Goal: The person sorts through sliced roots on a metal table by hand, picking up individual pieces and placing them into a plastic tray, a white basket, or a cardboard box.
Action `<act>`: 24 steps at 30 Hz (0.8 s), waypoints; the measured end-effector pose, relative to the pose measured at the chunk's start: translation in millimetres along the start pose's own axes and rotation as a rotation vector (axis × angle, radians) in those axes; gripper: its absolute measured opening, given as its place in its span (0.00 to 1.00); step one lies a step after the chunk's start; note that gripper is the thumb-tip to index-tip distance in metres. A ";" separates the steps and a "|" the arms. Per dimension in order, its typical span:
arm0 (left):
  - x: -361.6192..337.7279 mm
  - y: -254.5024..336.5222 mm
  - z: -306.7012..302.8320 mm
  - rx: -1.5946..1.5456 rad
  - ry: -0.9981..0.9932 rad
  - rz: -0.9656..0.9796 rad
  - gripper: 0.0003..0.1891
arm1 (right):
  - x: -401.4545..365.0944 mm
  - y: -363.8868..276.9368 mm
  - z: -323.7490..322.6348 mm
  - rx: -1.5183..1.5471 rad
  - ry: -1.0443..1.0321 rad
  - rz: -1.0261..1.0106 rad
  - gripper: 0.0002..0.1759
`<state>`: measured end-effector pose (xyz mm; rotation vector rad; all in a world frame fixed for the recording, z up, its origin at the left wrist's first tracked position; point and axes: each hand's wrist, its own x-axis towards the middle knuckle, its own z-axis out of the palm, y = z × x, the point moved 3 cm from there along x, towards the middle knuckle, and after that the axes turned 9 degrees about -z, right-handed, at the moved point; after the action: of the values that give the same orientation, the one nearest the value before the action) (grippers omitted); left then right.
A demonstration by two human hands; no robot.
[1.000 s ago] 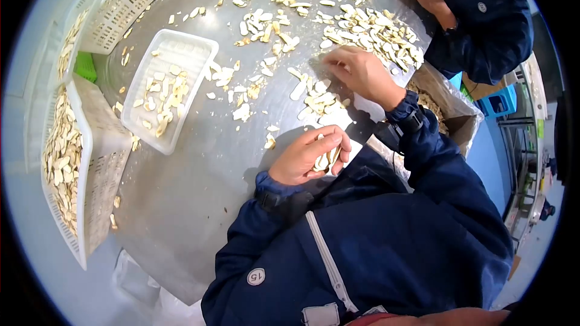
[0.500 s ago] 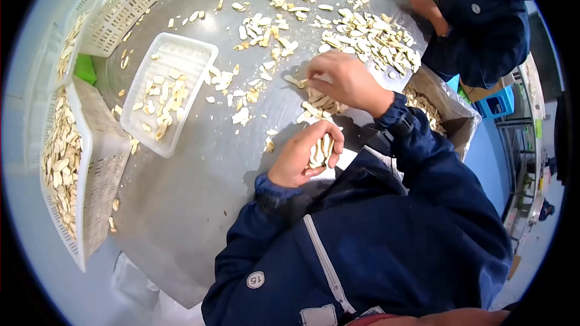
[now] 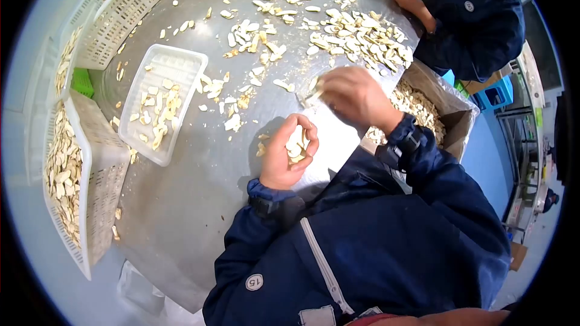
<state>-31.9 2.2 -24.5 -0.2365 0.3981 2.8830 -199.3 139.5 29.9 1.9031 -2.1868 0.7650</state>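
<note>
My left hand (image 3: 289, 152) is curled around a bunch of pale dried slices (image 3: 296, 145) above the metal table (image 3: 181, 205). Up and to the right of it, my right hand (image 3: 356, 96) is blurred by motion, and pale slices show at its fingertips; its grip cannot be made out. A single slice (image 3: 284, 85) lies just left of the right hand. Beyond the hands, a large heap of slices (image 3: 362, 36) spreads over the table. The white tray (image 3: 196, 87) to the left holds a loose layer of slices.
White perforated baskets (image 3: 107, 187) filled with slices stand at the left edge. A lined box of slices (image 3: 462, 130) is by my right forearm. Across the table at upper right, a co-worker's hand (image 3: 411, 1) rests near the edge. A blue crate (image 3: 496, 95) stands beyond.
My left hand has moved up and left. My right hand has shifted right and down, and the slices that lay beneath it no longer show there. More of the lined box is visible.
</note>
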 end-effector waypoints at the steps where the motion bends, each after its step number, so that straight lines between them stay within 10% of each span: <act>1: 0.0 0.2 0.8 0.012 -0.002 0.001 0.15 | -0.5 20.2 -4.7 -0.052 -0.003 0.041 0.11; 11: 0.2 -0.9 -0.5 0.078 0.052 -0.020 0.15 | 55.0 80.9 8.3 -0.276 -0.013 0.265 0.19; 18: 1.2 0.9 -3.5 0.068 0.018 -0.039 0.14 | 54.4 27.1 -6.2 0.217 -0.273 0.115 0.15; 24: 2.1 -1.8 -4.3 0.067 -0.010 -0.054 0.13 | 69.7 87.8 6.3 -0.183 -0.020 0.264 0.14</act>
<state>-32.9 3.1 -29.4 -0.2185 0.4782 2.8118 -295.0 81.0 29.7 1.5644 -2.4573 0.5595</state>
